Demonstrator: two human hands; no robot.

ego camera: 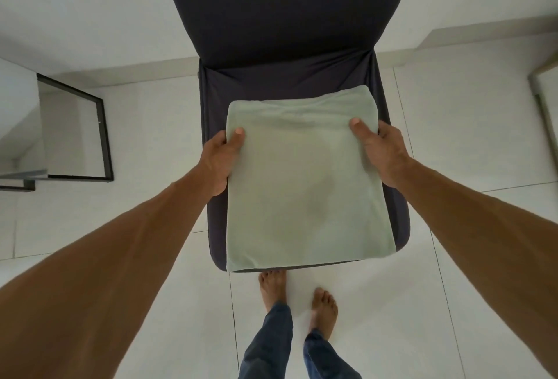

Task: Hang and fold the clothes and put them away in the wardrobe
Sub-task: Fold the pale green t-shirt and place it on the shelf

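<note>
Nearest the camera, two bare feet (297, 303) in blue jeans (268, 345) stand on the white tiled floor (145, 303) at the front edge of a dark upholstered chair (287, 16). Both forearms reach forward over the seat. The left hand (219, 158) grips the left edge of a pale green folded garment (305, 185), thumb on top and the other digits hidden below the cloth; the right hand (383, 152) holds the right edge in the same way. The garment forms a neat rectangle covering most of the seat, its near edge level with the seat front; whether it rests fully on the seat or is slightly raised cannot be told. Beyond it rises the chair back, with a black metal frame (104, 137) standing on the floor to the left. Judged from this arrangement, the folding of this piece appears complete, and carrying it to the wardrobe remains; no wardrobe, hangers or other clothes are visible here.
</note>
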